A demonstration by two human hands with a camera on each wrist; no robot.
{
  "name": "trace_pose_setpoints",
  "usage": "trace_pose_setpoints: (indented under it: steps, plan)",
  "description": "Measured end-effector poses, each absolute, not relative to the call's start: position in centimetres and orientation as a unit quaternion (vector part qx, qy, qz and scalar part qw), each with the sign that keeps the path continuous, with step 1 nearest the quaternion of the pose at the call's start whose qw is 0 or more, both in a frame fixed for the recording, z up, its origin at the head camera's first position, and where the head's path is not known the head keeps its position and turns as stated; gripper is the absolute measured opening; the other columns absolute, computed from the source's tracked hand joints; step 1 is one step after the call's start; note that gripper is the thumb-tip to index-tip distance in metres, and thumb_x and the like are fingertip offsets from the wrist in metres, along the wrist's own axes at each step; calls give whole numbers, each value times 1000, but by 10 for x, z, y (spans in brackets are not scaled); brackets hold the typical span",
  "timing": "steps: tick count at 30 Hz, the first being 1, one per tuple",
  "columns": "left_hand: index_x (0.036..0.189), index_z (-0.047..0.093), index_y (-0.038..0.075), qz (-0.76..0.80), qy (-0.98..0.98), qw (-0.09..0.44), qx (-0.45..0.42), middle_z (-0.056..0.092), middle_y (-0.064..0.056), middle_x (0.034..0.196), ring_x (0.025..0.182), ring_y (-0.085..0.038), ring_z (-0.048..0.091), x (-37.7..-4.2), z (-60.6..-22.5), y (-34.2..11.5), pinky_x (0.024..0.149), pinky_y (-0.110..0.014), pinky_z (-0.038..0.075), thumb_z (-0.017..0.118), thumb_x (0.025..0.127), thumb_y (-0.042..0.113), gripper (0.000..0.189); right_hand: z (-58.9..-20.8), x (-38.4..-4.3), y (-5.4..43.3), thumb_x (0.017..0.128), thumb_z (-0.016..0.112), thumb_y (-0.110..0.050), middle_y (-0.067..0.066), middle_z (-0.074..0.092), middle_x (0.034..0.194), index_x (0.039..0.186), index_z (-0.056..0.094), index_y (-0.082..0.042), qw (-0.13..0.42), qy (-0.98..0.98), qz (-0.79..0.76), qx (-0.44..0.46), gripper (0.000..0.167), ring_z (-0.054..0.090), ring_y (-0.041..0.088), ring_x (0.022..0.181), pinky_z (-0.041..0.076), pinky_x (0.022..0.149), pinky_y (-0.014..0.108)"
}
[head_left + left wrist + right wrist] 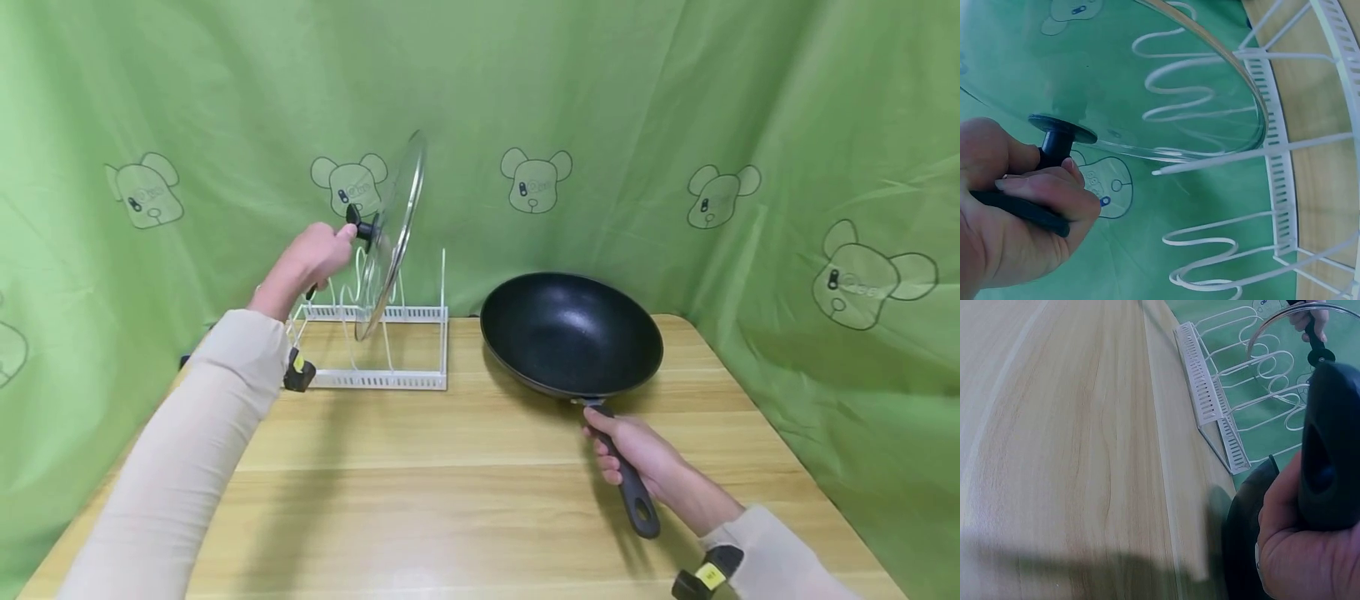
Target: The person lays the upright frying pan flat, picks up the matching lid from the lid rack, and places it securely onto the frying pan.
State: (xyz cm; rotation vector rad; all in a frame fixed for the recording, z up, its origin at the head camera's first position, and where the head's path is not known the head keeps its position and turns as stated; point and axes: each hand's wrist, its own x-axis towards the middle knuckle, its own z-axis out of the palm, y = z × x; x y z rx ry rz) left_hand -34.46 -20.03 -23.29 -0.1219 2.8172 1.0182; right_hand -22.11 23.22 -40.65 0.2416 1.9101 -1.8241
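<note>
My left hand point(318, 252) grips the black handle point(1057, 140) of a glass pot lid point(403, 221). Standing nearly on edge, the lid has its lower rim among the wire loops of a white lid rack point(382, 381), overlapping them in the head and left wrist views. At the right, my right hand point(637, 454) is wrapped around the dark handle point(642, 510) of a black frying pan point(572, 333), thumb along the top. The pan is deep, its bowl facing up and pointing away from me, with its inside bare.
A wooden table point(420, 492) spreads under the rack and pan. Green curtains point(465, 75) with bear-head prints hang behind and along both sides. Black devices with yellow labels are strapped at both wrists, the right wrist device point(708, 575) near the front edge.
</note>
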Motion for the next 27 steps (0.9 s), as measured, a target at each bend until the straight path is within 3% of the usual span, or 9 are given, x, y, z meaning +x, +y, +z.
trace_pose_setpoints:
  steps: [4,7,10,12,14,19,22,27]
  plan:
    - [158,20,-3,355,930,75,-53,48,-12,99,58,-15,44,-342,-224,-199,52,-29,44,18,107,59,80,-407,-221,232,109,44,-37,-6,42,67,104,48,-6,241,698,-668,89,32,38,4,48,35,40,14]
    - [155,28,0,379,920,77,-62,47,-5,83,53,-13,39,-341,-219,-199,51,-29,42,19,105,62,80,-407,-221,232,109,44,-37,-7,42,66,104,47,-6,241,697,-669,89,32,37,3,48,35,40,14]
    - [122,52,4,412,906,81,-53,41,3,67,54,-12,37,-338,-216,-197,60,-31,43,20,105,63,69,-406,-221,232,109,44,-37,-7,42,67,104,47,-6,243,696,-670,89,32,38,4,48,36,40,14]
    - [96,48,10,436,895,81,-42,38,6,63,57,-13,38,-336,-213,-195,65,-31,43,21,105,62,60,-406,-220,233,109,44,-37,-6,42,67,104,47,-6,245,695,-670,90,32,38,4,48,36,40,14]
    - [85,41,16,476,876,79,-26,37,9,63,58,-11,36,-334,-212,-192,64,-28,41,24,106,59,51,-406,-220,232,109,44,-37,-6,42,68,103,48,-6,247,695,-670,88,32,38,3,49,36,41,13]
    - [86,38,18,575,815,68,-13,34,11,62,53,-5,30,-332,-207,-184,47,-17,30,31,109,51,40,-405,-221,231,108,46,-38,-6,43,69,100,49,-7,250,693,-671,85,32,39,3,50,36,42,13]
    - [87,40,18,607,793,56,-19,33,11,61,52,-5,29,-329,-203,-180,45,-17,28,36,108,49,38,-406,-221,231,108,47,-37,-6,43,69,99,49,-8,247,697,-668,82,31,41,3,51,37,43,13]
    - [114,56,15,617,785,40,-29,32,12,59,50,-6,26,-321,-195,-171,43,-18,26,43,106,49,37,-406,-219,234,107,48,-40,-6,46,67,101,50,-7,242,706,-660,90,34,44,5,52,40,46,15]
